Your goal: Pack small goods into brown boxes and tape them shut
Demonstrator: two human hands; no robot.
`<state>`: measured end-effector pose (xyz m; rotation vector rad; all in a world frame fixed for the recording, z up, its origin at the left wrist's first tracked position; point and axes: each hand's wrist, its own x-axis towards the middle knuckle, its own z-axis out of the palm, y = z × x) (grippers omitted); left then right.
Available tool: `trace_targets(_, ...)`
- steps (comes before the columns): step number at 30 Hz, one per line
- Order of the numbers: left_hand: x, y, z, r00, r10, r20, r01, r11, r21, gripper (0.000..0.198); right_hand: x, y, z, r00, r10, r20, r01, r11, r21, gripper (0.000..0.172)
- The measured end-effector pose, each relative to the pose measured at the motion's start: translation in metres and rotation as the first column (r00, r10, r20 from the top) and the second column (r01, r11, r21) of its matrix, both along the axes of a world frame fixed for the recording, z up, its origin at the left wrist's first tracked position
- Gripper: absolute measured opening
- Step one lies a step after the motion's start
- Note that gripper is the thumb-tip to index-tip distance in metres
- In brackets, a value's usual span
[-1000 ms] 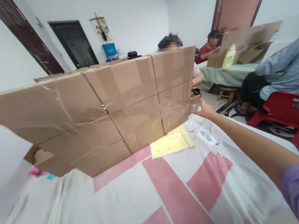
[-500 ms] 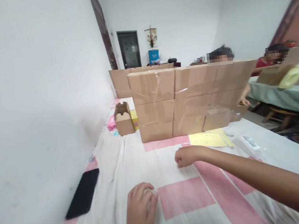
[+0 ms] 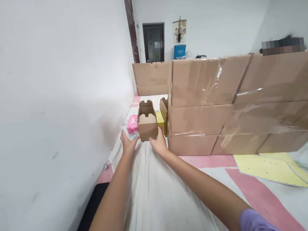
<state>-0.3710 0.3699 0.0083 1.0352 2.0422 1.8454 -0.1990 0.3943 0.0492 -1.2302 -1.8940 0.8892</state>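
A small open-topped brown cardboard box (image 3: 148, 128) with notched ends stands by the wall, and both arms stretch out to it. My left hand (image 3: 129, 143) is at its left front side with thumb and fingers spread, close to a pink plastic packet (image 3: 132, 124). At the box's lower right front corner is my right hand (image 3: 159, 143), thumb and fingers apart; whether it touches the cardboard I cannot tell. A yellow box (image 3: 160, 120) stands against the right side of the brown box, partly hidden by it.
A tall partition of taped cardboard boxes (image 3: 201, 119) runs along the right, with another cardboard panel (image 3: 152, 78) behind. The white wall (image 3: 56, 86) borders the left. A black phone (image 3: 85, 219) lies beside my left forearm. Yellow paper (image 3: 271, 169) lies front right. Someone's hair shows above the partition.
Both hands have moved forward from the near tabletop to the brown box. My right hand has gone from curled to spread. The view has turned left and come closer to the boxes.
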Motion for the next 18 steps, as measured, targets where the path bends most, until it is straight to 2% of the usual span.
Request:
trace_targets(4,-0.022,0.054,-0.011,0.998,-0.064,0.017,0.062,0.994,0.087,0.056,-0.008,0.030,-0.017,0.998,-0.020,-0.055,0.017,0.999,-0.045,0.077)
trace_targets(6,-0.028,0.069,-0.019,0.998,-0.056,0.024,0.052,0.990,0.128,0.053,-0.009,0.040,-0.023,0.997,-0.013,-0.079,0.008,0.998,-0.060,0.074)
trace_targets(9,-0.032,0.079,-0.028,1.000,-0.007,0.017,0.004,0.987,0.161,0.049,-0.012,0.048,-0.029,0.993,-0.025,-0.114,0.016,0.997,-0.073,0.069)
trace_targets(13,-0.032,0.073,-0.028,0.998,0.063,0.003,-0.062,0.985,0.164,0.045,-0.015,0.046,-0.028,0.987,-0.043,-0.152,0.029,0.995,-0.096,0.069)
trace_targets(16,-0.032,0.053,-0.014,0.994,0.106,0.005,-0.105,0.981,0.163,0.041,-0.012,0.033,-0.017,0.982,0.010,-0.186,-0.030,0.994,-0.104,0.068)
trace_targets(18,-0.032,0.026,0.000,0.992,0.127,0.008,-0.126,0.977,0.173,0.040,-0.007,0.016,-0.005,0.969,0.100,-0.227,-0.121,0.990,-0.079,0.065)
